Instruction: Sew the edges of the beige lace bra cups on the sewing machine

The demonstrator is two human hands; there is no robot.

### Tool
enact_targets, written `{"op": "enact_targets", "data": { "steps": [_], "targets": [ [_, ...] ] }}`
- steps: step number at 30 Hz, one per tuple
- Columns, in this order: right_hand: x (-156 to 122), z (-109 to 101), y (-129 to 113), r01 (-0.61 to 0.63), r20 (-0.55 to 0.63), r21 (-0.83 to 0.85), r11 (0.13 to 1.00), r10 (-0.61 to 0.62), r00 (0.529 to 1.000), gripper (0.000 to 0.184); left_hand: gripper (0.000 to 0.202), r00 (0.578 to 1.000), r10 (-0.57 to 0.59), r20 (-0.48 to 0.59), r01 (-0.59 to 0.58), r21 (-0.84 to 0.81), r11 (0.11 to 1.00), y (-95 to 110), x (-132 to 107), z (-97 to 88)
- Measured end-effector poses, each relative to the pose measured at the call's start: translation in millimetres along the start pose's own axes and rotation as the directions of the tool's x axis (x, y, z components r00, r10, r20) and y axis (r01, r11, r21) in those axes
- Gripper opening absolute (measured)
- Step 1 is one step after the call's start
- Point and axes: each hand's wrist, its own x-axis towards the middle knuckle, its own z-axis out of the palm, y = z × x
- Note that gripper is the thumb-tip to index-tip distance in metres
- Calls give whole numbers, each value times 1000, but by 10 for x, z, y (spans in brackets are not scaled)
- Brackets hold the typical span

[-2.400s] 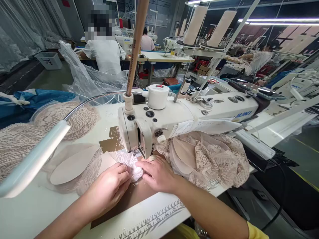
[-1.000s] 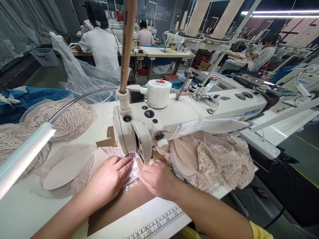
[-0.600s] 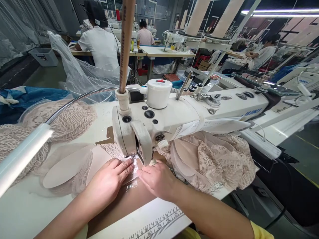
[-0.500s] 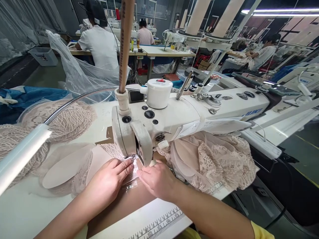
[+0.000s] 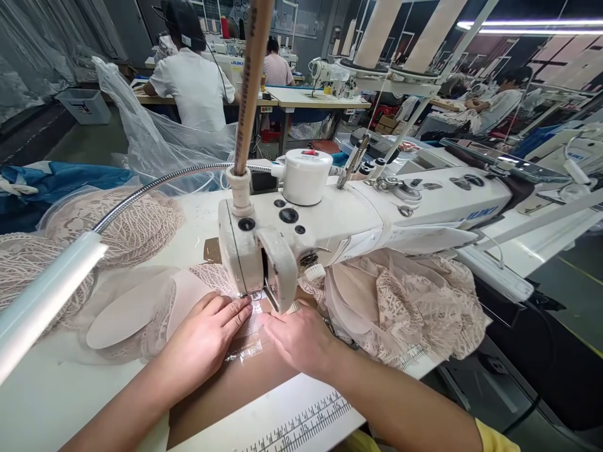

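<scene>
My left hand (image 5: 211,326) lies flat with its fingers stretched out, the tips beside the presser foot of a white sewing machine (image 5: 348,216). Under and beside it is a beige lace piece with a smooth pale panel (image 5: 187,298), spread on the machine bed. On the other side of the foot, my right hand (image 5: 304,336) is closed, fingers curled and pressed together low at the bed. What its fingertips pinch is hidden. Clear tape (image 5: 245,351) shines on the brown surface between the hands. The needle is hidden behind the machine head.
Lace cups (image 5: 125,226) are stacked at left, and a heap of beige lace (image 5: 424,307) lies at right. A lamp tube (image 5: 49,301) reaches in from the left. A printed ruler (image 5: 306,427) runs along the front edge. Other people sit at machines behind.
The machine head appears slightly further right as the view shifts. Both hands stay on either side of the presser foot, nearly still.
</scene>
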Motion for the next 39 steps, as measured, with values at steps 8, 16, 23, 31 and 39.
{"op": "enact_targets", "data": {
  "steps": [8, 16, 23, 31, 39],
  "targets": [
    [20, 54, -14, -56, -10, -58, 997, 55, 998, 22, 26, 993, -114, 15, 114, -8, 993, -110, 38, 14],
    [43, -18, 7, -66, 88, 22, 998, 64, 994, 27, 24, 979, -201, -40, 193, -144, 971, -207, 17, 24],
    [-190, -414, 5, -142, 265, -25, 990, 144, 954, 13, 35, 953, -293, -81, 282, -122, 952, -180, -57, 30],
    [-728, -404, 180, -145, 179, -389, 910, 228, 957, 41, 29, 914, -382, -137, 344, -239, 908, -136, -205, -116],
    [-767, -293, 238, -131, 152, -334, 933, 190, 970, 49, 28, 970, -180, 165, 242, -555, 796, 556, -320, -523]
  ]
}}
